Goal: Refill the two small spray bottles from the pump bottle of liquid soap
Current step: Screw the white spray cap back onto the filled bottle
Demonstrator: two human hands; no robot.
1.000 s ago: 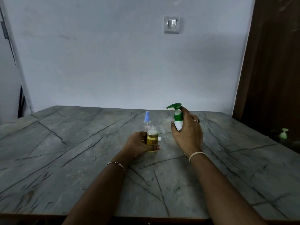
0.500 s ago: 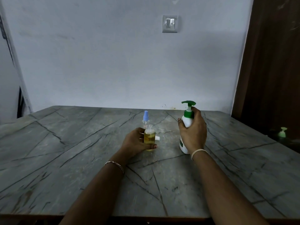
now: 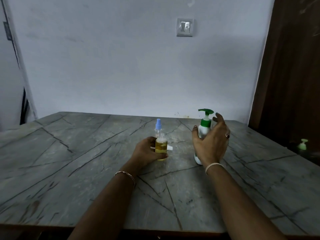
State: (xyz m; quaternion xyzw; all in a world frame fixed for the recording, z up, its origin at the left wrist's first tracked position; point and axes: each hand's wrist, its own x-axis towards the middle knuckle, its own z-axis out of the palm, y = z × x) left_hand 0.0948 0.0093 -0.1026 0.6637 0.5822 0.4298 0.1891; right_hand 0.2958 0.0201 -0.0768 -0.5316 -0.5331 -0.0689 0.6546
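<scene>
My left hand [image 3: 147, 150] grips a small clear bottle [image 3: 161, 147] with no cap, holding yellow liquid, upright on the grey stone table [image 3: 72, 170]. Right behind it stands a second small spray bottle [image 3: 158, 127] with a blue spray top. A small white piece [image 3: 170, 148] lies beside the open bottle. The white pump bottle [image 3: 204, 129] with a green pump head stands upright to the right. My right hand [image 3: 212, 144] is in front of it with fingers spread and loosening; thumb and palm still lie close against it.
A wall with a light switch [image 3: 185, 27] rises behind the table. A dark brown door or panel [image 3: 292, 66] stands at the right. A small pale green object [image 3: 303, 144] sits beyond the table's right edge. The near table edge runs along the bottom.
The pump bottle went from tilted over the small open bottle to upright on the table at the right. My right hand's fingers have opened off it. My left hand kept its hold.
</scene>
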